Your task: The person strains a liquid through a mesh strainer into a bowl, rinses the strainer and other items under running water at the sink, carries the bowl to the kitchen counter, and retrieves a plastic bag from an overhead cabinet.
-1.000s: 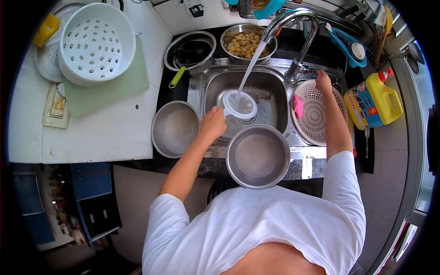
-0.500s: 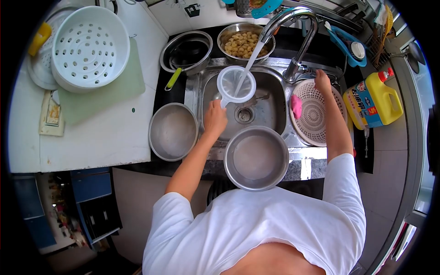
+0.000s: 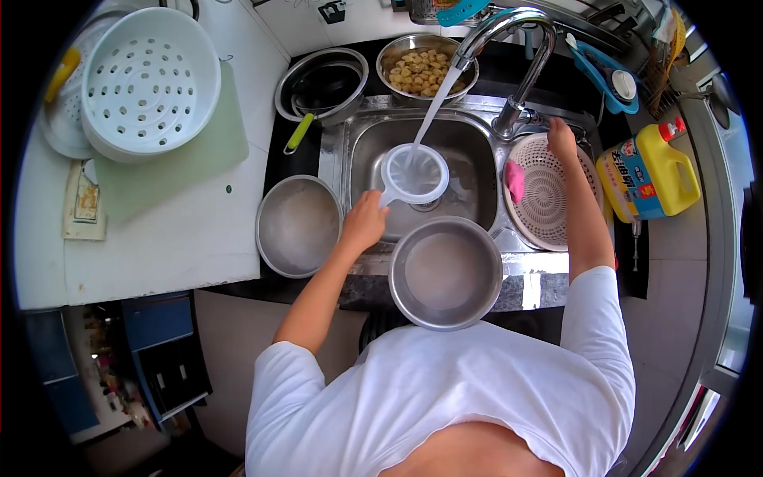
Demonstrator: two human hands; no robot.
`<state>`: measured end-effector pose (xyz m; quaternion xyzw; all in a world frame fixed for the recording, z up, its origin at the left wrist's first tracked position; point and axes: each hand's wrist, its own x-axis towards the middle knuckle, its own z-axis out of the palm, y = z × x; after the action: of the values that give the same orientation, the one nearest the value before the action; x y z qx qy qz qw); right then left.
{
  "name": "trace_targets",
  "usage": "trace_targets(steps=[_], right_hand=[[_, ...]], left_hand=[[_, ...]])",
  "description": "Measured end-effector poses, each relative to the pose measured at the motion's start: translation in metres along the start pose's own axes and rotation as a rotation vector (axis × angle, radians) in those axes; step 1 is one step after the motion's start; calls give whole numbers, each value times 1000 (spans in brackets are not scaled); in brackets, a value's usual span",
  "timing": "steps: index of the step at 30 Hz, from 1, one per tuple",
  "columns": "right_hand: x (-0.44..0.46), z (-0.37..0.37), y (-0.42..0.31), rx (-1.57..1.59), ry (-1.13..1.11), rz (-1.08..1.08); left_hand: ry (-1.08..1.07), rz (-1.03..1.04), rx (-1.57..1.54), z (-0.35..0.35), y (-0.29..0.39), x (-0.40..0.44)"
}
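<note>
My left hand (image 3: pixel 365 221) is closed round the handle of a white fine-mesh strainer (image 3: pixel 414 191), held over the steel sink (image 3: pixel 469 163). A stream of water (image 3: pixel 435 107) runs from the curved chrome faucet (image 3: pixel 520 17) into the strainer's mesh. At the faucet's base, the fingers of my right hand (image 3: pixel 562 140) are closed at the faucet handle (image 3: pixel 539 119), partly covering it. Below my right forearm lies a beige perforated basket (image 3: pixel 544 195) with a pink cloth (image 3: pixel 515 182) on its left side. A steel bowl of cloudy liquid (image 3: pixel 445 273) stands at the sink's front edge.
Left of the sink are another steel bowl (image 3: pixel 299 226) and a pan with a green handle (image 3: pixel 300 133). Behind it sits a bowl of pale pieces (image 3: pixel 421 73). A yellow jug (image 3: pixel 648 173) stands right. A white perforated pot (image 3: pixel 151 83) rests on the left counter.
The strainer in my left hand has moved down toward me and slightly right, and the water still falls into it. My right hand stays at the faucet handle.
</note>
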<state>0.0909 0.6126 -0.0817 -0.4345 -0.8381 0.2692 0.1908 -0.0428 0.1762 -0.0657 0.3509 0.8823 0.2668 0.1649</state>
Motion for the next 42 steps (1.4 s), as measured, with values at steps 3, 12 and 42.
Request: trace_targets(steps=[3,12,42], right_hand=[[1,2,2,25,21,-11],[9,11,17,-72,91,-64],[5,5,11,18,-1,-48]], left_hand=[[-17,2,57,-3,3,-7],[-21,35,11,7,15,14],[433,237,386,-43,18,26]])
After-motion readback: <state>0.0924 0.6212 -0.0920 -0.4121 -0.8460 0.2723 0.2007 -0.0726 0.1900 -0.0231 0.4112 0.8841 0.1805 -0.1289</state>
